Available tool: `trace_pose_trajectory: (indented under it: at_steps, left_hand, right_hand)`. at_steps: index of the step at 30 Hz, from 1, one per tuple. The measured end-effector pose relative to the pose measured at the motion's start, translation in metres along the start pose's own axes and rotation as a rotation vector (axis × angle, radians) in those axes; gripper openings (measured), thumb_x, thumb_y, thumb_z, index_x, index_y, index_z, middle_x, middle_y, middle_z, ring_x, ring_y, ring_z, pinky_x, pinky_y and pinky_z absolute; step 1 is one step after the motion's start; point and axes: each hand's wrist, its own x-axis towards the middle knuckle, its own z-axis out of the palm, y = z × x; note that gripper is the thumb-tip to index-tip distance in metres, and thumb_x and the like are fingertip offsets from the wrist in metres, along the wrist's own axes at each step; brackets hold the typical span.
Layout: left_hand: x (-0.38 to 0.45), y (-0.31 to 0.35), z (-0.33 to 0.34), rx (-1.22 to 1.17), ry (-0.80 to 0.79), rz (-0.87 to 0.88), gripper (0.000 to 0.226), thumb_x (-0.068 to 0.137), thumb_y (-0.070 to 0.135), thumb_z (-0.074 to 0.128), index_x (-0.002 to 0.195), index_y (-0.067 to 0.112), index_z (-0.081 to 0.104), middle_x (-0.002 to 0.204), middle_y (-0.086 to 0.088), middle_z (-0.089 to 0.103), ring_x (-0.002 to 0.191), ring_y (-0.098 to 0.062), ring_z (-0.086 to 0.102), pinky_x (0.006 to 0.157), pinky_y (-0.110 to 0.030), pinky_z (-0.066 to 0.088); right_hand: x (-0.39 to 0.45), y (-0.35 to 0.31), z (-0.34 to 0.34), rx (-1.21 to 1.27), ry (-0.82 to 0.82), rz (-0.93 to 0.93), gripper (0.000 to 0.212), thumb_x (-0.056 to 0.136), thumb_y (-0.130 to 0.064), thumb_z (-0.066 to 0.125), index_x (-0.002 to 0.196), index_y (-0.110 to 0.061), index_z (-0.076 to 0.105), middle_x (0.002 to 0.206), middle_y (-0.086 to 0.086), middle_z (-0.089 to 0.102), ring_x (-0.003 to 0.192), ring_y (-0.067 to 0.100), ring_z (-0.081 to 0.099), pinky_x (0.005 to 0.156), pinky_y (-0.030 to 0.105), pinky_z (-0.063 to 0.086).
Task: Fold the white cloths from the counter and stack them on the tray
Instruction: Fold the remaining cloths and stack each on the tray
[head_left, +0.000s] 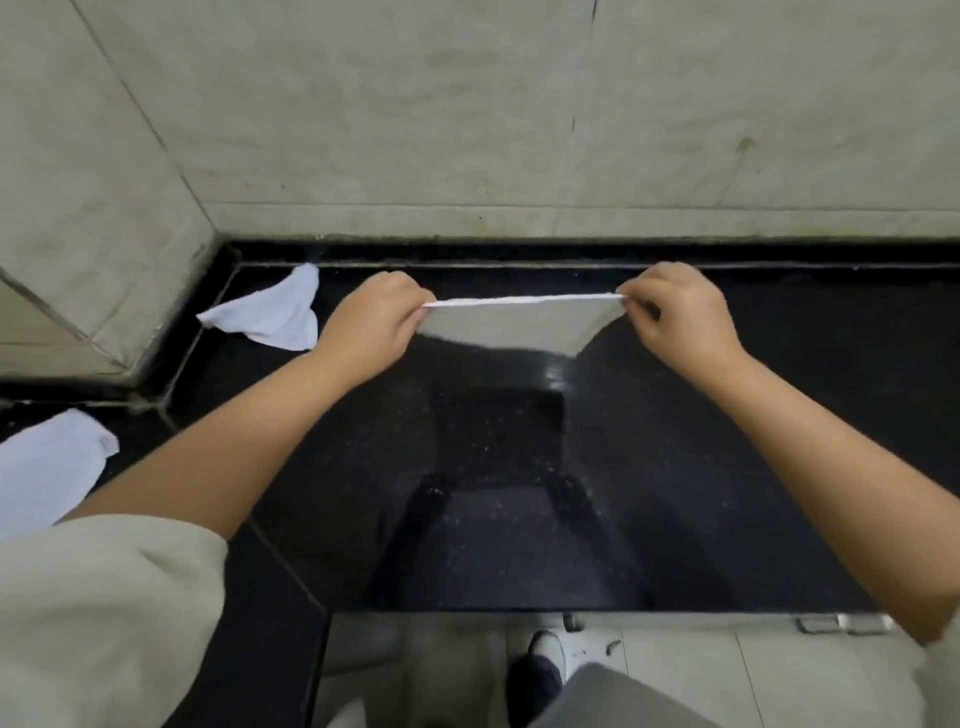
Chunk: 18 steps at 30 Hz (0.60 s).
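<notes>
At the far left edge of your view, near you, a white cloth (49, 465) lies flat on the black surface (675, 493), partly hidden by your pale sleeve (104, 613). Farther away, in the corner where the tiled walls (467, 130) meet, a second cloth (270, 317) lies crumpled on the surface, just left of your left wrist.

Your left hand (371, 325) is curled, with its fingers pinching the left corner of a third cloth (514, 325). You hold this one up above the surface, toward its far side, with its top edge pulled taut and level between your two hands. The rest of it hangs down, and the lower edge slants to the right. You cannot tell whether the bottom touches the surface, because the polished stone mirrors it.

Your right hand (675, 319) pinches the right corner of the same cloth between thumb and fingertips, the other fingers curled in.

Both forearms reach out over the surface, well apart. Below its near edge you see pale floor tiles (753, 670), a white shoe (548, 649) and a grey trouser leg (613, 701).
</notes>
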Motion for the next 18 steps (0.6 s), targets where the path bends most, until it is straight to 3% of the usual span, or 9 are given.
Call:
trace_pose_trajectory:
  at_steps: [4,6,7,9,11,13,15,18]
  left_hand:
    - [-0.032,0.005,0.054,0.086,-0.19,-0.055,0.032,0.09,0.022,0.047,0.094,0.002,0.072,0.092,-0.018,0.065,0.087,-0.038,0.057,0.078,-0.04,0.048]
    - [-0.05,0.009,0.086,0.068,-0.311,-0.054,0.03,0.088,0.02,0.049,0.079,0.002,0.072,0.081,-0.016,0.065,0.077,-0.035,0.059,0.073,-0.04,0.053]
    - [-0.057,0.013,0.097,0.025,-0.424,-0.094,0.03,0.09,0.019,0.051,0.078,0.001,0.07,0.082,-0.014,0.064,0.08,-0.032,0.059,0.077,-0.042,0.052]
    - [-0.066,0.018,0.114,-0.059,-0.682,-0.201,0.027,0.092,0.019,0.052,0.083,-0.001,0.068,0.085,-0.006,0.059,0.085,-0.025,0.058,0.086,-0.041,0.048]
    - [-0.068,0.022,0.123,-0.153,-0.855,-0.284,0.02,0.091,0.019,0.055,0.092,0.005,0.069,0.088,0.003,0.059,0.084,-0.015,0.058,0.086,-0.032,0.05]
    - [-0.064,0.025,0.125,-0.227,-0.974,-0.322,0.018,0.09,0.02,0.057,0.098,0.01,0.07,0.09,0.006,0.062,0.08,-0.007,0.057,0.081,-0.025,0.048]
    - [-0.056,0.026,0.127,-0.265,-1.07,-0.354,0.015,0.09,0.019,0.056,0.098,0.012,0.067,0.089,0.001,0.063,0.072,-0.004,0.055,0.073,-0.019,0.045]
    - [-0.041,0.025,0.132,-0.277,-0.948,-0.436,0.014,0.091,0.017,0.054,0.101,0.013,0.063,0.09,-0.002,0.062,0.071,-0.007,0.055,0.069,-0.018,0.044]
  right_hand:
    - [-0.058,0.028,0.025,0.054,-0.45,-0.085,0.022,0.076,-0.011,0.05,0.069,-0.001,0.067,0.071,0.018,0.068,0.067,0.036,0.064,0.064,0.04,0.056]
    - [-0.089,0.036,0.039,0.08,-0.699,-0.04,0.015,0.077,-0.006,0.053,0.073,-0.001,0.067,0.077,0.018,0.068,0.074,0.036,0.064,0.068,0.042,0.054]
    - [-0.101,0.039,0.044,0.094,-0.819,-0.024,0.014,0.079,-0.006,0.055,0.078,-0.002,0.068,0.082,0.017,0.068,0.079,0.034,0.063,0.072,0.042,0.053]
    - [-0.118,0.043,0.05,0.144,-1.054,0.026,0.015,0.083,-0.009,0.055,0.087,-0.003,0.068,0.088,0.012,0.068,0.084,0.027,0.063,0.077,0.035,0.05]
    - [-0.121,0.05,0.05,0.224,-1.239,0.114,0.015,0.085,-0.011,0.057,0.093,-0.006,0.069,0.083,-0.002,0.065,0.074,0.009,0.06,0.069,0.019,0.045]
    - [-0.114,0.059,0.05,0.301,-1.353,0.204,0.017,0.086,-0.011,0.058,0.097,-0.01,0.07,0.077,-0.013,0.061,0.063,-0.006,0.055,0.066,0.009,0.041]
    - [-0.104,0.07,0.052,0.361,-1.407,0.292,0.018,0.086,-0.009,0.058,0.099,-0.011,0.071,0.071,-0.012,0.064,0.056,-0.011,0.057,0.069,0.011,0.045]
    - [-0.088,0.082,0.06,0.321,-1.288,0.326,0.02,0.086,-0.005,0.055,0.098,-0.011,0.069,0.072,-0.003,0.065,0.057,-0.006,0.059,0.067,0.013,0.046]
